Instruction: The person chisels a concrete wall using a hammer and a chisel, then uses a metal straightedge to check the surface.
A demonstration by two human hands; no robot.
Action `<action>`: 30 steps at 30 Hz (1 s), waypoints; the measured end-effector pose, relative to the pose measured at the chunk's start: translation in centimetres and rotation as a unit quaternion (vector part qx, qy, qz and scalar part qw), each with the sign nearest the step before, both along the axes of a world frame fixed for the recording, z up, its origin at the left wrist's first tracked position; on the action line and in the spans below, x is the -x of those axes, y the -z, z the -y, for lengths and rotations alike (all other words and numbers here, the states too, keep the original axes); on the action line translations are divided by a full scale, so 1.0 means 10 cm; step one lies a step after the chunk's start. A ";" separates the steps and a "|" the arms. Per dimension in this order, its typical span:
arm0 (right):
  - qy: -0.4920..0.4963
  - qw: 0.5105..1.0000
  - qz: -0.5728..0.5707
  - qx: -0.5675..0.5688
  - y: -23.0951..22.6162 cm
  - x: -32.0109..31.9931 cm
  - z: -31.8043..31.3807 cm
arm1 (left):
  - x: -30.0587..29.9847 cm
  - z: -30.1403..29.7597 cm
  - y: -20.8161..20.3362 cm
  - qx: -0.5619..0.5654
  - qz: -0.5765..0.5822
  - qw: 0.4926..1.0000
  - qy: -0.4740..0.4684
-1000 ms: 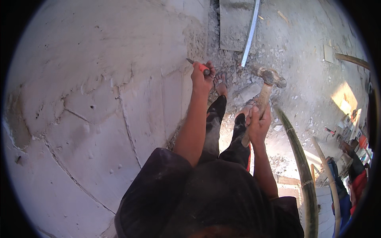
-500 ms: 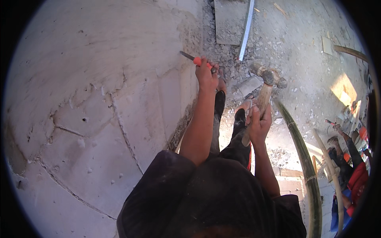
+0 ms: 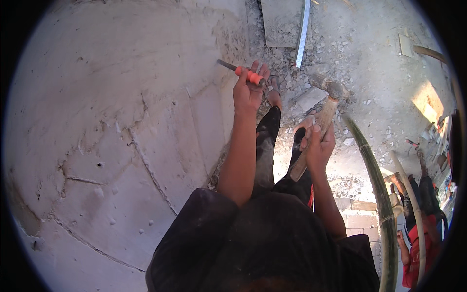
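Beside a cracked, pale wall (image 3: 146, 92) and above a rubble-strewn floor (image 3: 372, 85), holding an orange-handled chisel (image 3: 249, 76) across a half-open left hand (image 3: 248, 96), with blade angled toward the wall, and grasping a wooden-handled hammer (image 3: 326, 115) in a curled right hand (image 3: 319, 150), with head out over the floor, just left of a green bamboo pole (image 3: 374, 182).

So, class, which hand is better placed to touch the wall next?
Probably the left hand: it holds the orange-handled tool, pointing toward the wall; the right hand, farther off, holds the hammer.
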State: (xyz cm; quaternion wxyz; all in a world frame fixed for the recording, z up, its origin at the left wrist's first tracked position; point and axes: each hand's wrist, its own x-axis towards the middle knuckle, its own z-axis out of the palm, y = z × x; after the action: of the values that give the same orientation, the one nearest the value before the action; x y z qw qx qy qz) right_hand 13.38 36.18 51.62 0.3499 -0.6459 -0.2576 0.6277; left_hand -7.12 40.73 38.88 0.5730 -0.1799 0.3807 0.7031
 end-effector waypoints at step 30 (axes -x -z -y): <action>0.038 0.969 0.060 -0.235 0.75 0.76 0.03 | 0.21 -0.23 -0.06 0.053 -0.051 0.992 0.099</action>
State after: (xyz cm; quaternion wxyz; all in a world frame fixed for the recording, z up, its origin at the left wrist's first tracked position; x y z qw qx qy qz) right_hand 5.83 35.88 44.12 0.4993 -0.5913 -0.3936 0.4961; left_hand -9.23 43.02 39.52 0.6097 -0.1353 0.4616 0.6300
